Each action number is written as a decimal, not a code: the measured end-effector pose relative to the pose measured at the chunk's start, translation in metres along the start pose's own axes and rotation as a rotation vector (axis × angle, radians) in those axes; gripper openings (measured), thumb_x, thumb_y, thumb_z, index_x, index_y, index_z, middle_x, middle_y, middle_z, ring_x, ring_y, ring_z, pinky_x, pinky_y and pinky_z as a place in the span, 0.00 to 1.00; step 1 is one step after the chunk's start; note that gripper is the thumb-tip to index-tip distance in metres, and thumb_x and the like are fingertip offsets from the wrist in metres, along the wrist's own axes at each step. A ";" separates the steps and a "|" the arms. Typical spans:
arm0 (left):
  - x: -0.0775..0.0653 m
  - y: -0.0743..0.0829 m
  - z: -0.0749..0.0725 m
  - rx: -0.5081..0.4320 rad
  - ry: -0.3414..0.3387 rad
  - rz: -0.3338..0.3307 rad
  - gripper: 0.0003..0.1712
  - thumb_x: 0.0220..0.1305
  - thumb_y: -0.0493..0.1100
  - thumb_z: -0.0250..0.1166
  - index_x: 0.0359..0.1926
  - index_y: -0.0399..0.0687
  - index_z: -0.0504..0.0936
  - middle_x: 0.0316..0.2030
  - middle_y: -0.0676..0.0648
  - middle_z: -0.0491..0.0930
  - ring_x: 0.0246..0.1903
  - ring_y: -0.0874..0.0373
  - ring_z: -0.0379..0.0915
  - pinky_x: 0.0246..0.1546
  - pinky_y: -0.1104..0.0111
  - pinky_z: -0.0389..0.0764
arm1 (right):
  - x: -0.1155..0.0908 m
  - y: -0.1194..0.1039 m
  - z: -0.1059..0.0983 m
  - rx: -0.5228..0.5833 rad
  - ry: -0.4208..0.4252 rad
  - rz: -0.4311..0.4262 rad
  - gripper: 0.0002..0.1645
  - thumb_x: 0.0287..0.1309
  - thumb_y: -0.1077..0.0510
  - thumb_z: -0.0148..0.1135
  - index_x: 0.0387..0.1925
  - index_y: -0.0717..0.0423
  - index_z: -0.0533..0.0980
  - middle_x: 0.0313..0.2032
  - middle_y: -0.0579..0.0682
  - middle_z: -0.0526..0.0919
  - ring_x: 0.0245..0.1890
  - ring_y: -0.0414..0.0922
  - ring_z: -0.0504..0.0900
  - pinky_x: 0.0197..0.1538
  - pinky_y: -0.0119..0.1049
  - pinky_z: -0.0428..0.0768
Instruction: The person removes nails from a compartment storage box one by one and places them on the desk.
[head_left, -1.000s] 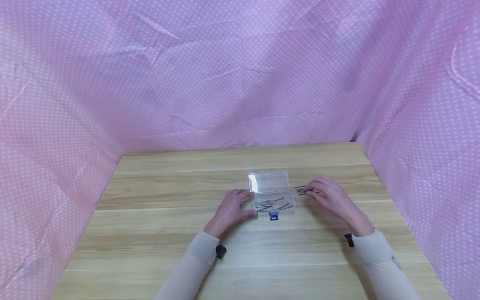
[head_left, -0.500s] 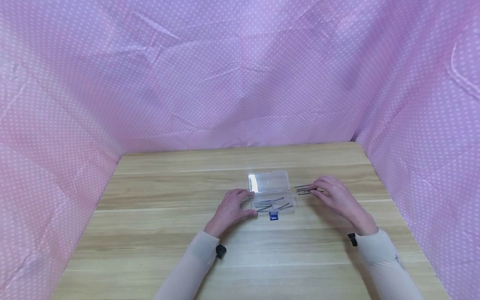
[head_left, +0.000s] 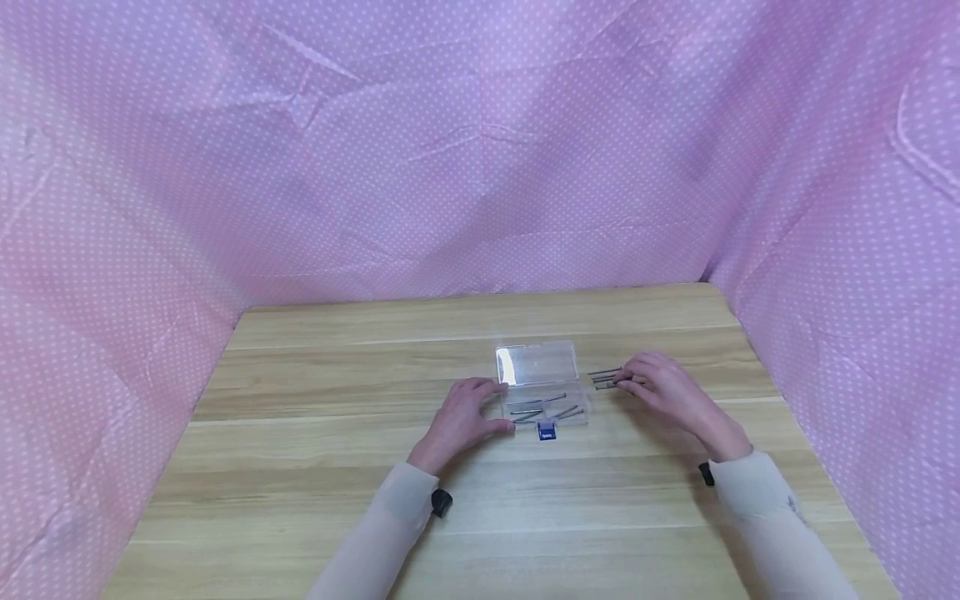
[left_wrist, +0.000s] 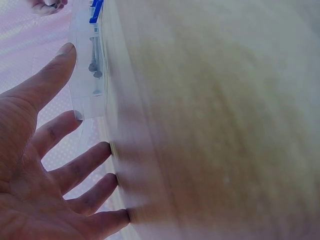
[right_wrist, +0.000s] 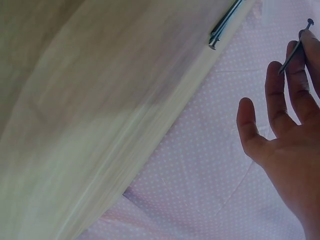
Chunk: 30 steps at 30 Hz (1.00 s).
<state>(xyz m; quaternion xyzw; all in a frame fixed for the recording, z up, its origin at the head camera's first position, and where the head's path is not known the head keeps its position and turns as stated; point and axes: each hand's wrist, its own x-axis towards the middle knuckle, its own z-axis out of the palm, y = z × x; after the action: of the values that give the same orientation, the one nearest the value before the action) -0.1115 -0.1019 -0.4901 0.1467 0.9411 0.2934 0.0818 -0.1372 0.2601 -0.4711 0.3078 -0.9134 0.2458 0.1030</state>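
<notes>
A clear plastic box (head_left: 579, 395) stands on the table with its lid (head_left: 538, 364) folded back. Several metal nails (left_wrist: 93, 60) lie in its compartments. My left hand (head_left: 463, 417) steadies the box's left end, thumb at the front and index finger at the back, the other fingertips on the table. To the right of the box, my right hand (head_left: 663, 387) pinches one nail (right_wrist: 290, 60) at its fingertips, its flat head sticking out beyond them. Several loose nails (head_left: 603, 379) lie side by side on the table just left of those fingertips.
A blue tag (head_left: 547, 432) hangs at the front of the box. The wood-grain table (head_left: 337, 400) spreads around both hands. Pink dotted cloth (head_left: 480, 167) hangs behind the table and along both sides.
My right hand has shifted slightly right, away from the box, uncovering more of the loose nails. The left hand and the box have stayed in place.
</notes>
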 end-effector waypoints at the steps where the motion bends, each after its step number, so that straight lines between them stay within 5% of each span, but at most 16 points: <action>1: 0.000 0.000 0.000 0.000 0.001 0.001 0.41 0.55 0.60 0.79 0.68 0.55 0.79 0.69 0.43 0.73 0.70 0.42 0.63 0.69 0.45 0.69 | 0.001 0.001 0.000 -0.001 -0.012 0.002 0.09 0.56 0.68 0.73 0.39 0.58 0.85 0.39 0.52 0.87 0.43 0.55 0.84 0.52 0.58 0.81; 10: 0.001 0.000 0.000 0.003 0.006 0.008 0.41 0.55 0.61 0.79 0.67 0.55 0.79 0.68 0.43 0.74 0.70 0.42 0.64 0.69 0.45 0.69 | 0.007 0.004 0.000 0.008 -0.103 0.022 0.06 0.61 0.66 0.71 0.39 0.55 0.85 0.39 0.49 0.87 0.44 0.53 0.84 0.53 0.56 0.81; 30: -0.001 0.001 -0.001 -0.012 0.013 0.003 0.40 0.54 0.60 0.79 0.67 0.56 0.80 0.68 0.43 0.74 0.70 0.42 0.64 0.65 0.41 0.72 | 0.013 0.008 0.010 0.033 -0.165 0.018 0.06 0.59 0.66 0.72 0.39 0.56 0.86 0.38 0.48 0.87 0.41 0.50 0.84 0.49 0.52 0.84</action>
<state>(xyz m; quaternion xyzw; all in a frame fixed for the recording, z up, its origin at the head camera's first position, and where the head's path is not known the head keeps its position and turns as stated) -0.1109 -0.1019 -0.4893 0.1458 0.9397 0.2999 0.0758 -0.1526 0.2540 -0.4790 0.3206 -0.9172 0.2357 0.0201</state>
